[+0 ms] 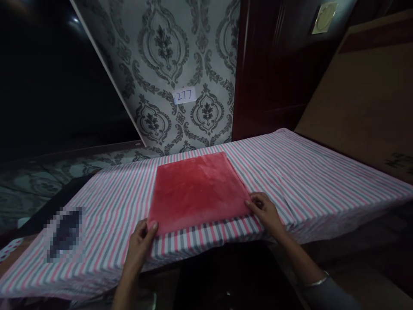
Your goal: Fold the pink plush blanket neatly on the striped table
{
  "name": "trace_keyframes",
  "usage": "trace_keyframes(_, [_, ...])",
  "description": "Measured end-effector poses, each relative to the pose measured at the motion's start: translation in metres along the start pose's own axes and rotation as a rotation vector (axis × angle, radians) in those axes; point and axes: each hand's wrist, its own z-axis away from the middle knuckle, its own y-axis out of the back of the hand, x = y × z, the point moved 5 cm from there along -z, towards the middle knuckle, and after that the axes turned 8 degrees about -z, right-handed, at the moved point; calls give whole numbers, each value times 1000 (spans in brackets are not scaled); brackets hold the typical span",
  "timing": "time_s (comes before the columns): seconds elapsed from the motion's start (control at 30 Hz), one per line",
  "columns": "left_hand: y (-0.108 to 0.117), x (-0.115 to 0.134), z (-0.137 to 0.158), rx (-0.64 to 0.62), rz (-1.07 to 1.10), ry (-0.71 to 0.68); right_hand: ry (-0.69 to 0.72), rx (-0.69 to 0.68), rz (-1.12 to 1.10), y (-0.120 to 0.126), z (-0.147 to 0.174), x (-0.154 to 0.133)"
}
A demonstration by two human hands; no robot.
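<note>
Red cloth [196, 191] lies flat in front of me on the striped cover [322, 176], near its front edge and around the middle of its width. It is a four-cornered piece, and as I see it, its longer run goes from side to side, while the far edge looks shorter than the near one. That near edge slants a little, its right end farther from me than its left. The left edge points away from me almost straight, leaning slightly right; the right edge runs away toward the left, with a thin double line along it like stacked layers. The cover's stripes pass out from under the near edge toward me.

My left hand [141, 241] pinches the near left corner, thumb on top and fingers curled at the edge. My right hand [263, 209] grips the near right corner in the same way, thumb over the cloth; a bracelet [318, 283] circles that wrist. Beyond the far edge stands the patterned wall [164, 47] with a paper marked 277 [184, 95]. A cardboard box [364, 94] stands to the right, a dark screen [58, 77] to the left.
</note>
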Motion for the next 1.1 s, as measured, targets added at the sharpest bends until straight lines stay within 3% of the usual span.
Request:
trace_keyframes(0.23, [8,1,-1,55,-41,73,-67,77,33,5,3,9])
trace_keyframes(0.43, [6,7,-5,-40,13,74,-26,-23,61,0,-7,-1])
trace_keyframes(0.6, [4,25,-23,67,-20,56,54,-18,107,-17,-39,-15])
trace_keyframes(0.83, [1,17,-40,281,-270,-18,-93,57,290,-29,-69,10])
trace_keyframes(0.97, [1,7,-41,205,-141,52,-86,54,260,-26,-64,17])
trace_keyframes(1.1, [10,27,-61,202,-166,31,-36,-9,310,-34,-78,4])
